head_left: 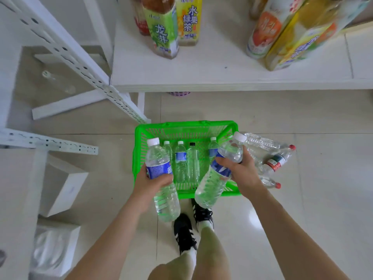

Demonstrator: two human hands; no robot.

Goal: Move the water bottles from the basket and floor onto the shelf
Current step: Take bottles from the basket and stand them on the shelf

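A white slotted shelf post (80, 63) slants across the left side. The left hand (150, 182) holds 1 blue-label water bottle (156, 156) above the near left corner of the basket; its fingers (166, 177) are curled round the label band, so the white cap and shoulder stand out beyond them and the clear base hangs toward the person. On the floor, the green plastic basket (181, 126) has 4 small bottles (180, 158) lying side by side in it, caps pointing to the shelf. The right hand (243, 172) holds a second water bottle (210, 184) over the near right corner of the basket, tilted with its cap up and to the right; the fingers are clamped on its upper body and blue label, and the base is below them. Right of the basket, several clear bottles (279, 158), some red-capped, lie on the tiled floor. Above, the white shelf (201, 77) carries tall tea bottles (163, 33) and other drinks
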